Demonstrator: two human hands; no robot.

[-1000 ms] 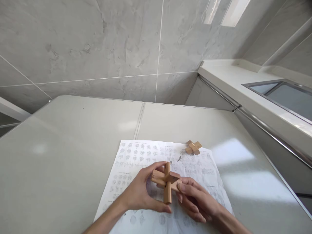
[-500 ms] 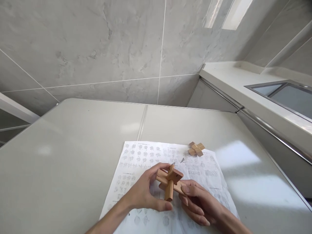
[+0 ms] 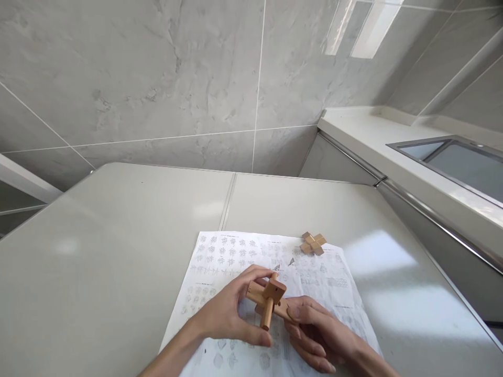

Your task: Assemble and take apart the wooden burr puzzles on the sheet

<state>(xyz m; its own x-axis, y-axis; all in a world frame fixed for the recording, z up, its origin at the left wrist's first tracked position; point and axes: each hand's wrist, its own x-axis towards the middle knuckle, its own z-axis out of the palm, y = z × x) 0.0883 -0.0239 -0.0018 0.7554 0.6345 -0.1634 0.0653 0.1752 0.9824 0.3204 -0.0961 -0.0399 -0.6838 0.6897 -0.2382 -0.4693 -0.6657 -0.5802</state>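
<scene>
A wooden interlocking burr puzzle (image 3: pixel 276 289), with bars crossing in several directions, is held tilted above a printed paper sheet (image 3: pixel 188 330). My left hand (image 3: pixel 226 309) curves around its left side, the index finger at the upper bar end and the thumb close under the lower bar end. At the right end of one long bar, my right hand (image 3: pixel 324 327) pinches the wood between thumb and fingers. The fingers partly hide the puzzle's back and underside. Beyond my hands, a second, smaller wooden cross-shaped puzzle (image 3: pixel 313 244) rests at the sheet's far edge.
The sheet carries rows of small diagrams and lies on a glossy white table (image 3: pixel 118 251) with a seam. A grey tiled wall (image 3: pixel 157 78) rises behind. To the right stands a white counter (image 3: pixel 353 128) with an inset sink (image 3: pixel 451 157).
The puzzle has tilted slightly and shifted a little left and down in my hands. Both hands keep nearly the same grip. The whole view has shifted slightly.
</scene>
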